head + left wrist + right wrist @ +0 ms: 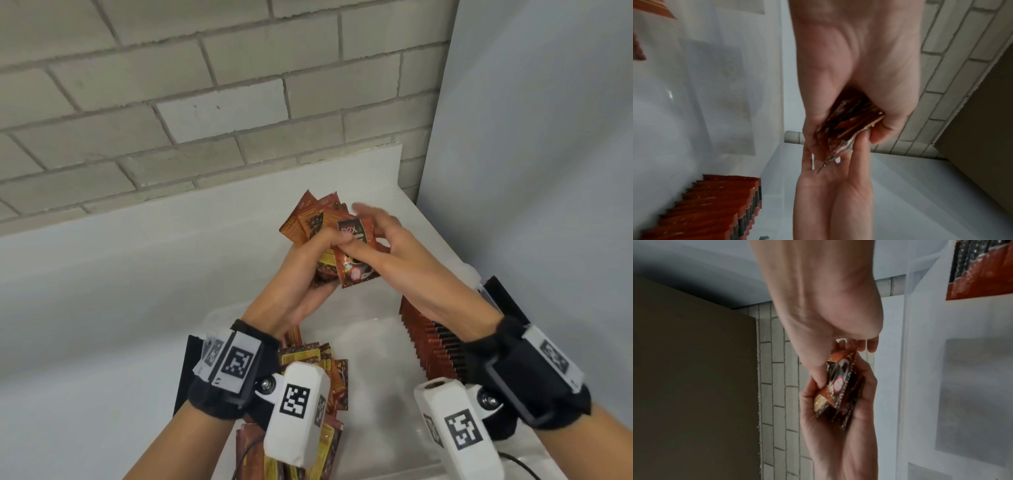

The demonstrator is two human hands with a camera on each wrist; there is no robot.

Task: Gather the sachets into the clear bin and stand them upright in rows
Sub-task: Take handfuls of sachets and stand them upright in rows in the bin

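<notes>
White tabletop (102,274), grey brick wall (171,102) behind. Near left: loose sachets (308,356) heaped under wrist. Near right: upright row of sachets (428,339) in clear bin (370,329). Farther, above bin: left hand (301,274) grips fanned sachet bunch (318,222); right hand (394,246) pinches front sachet (354,253).

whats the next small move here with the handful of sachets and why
Probably square the bundle first. The left hand grips a fanned bunch of sachets whose corners splay unevenly, while the right hand pinches the front sachet. Tapping the edges flush should let them drop in upright beside the standing row along the right side of the clear bin.
</notes>
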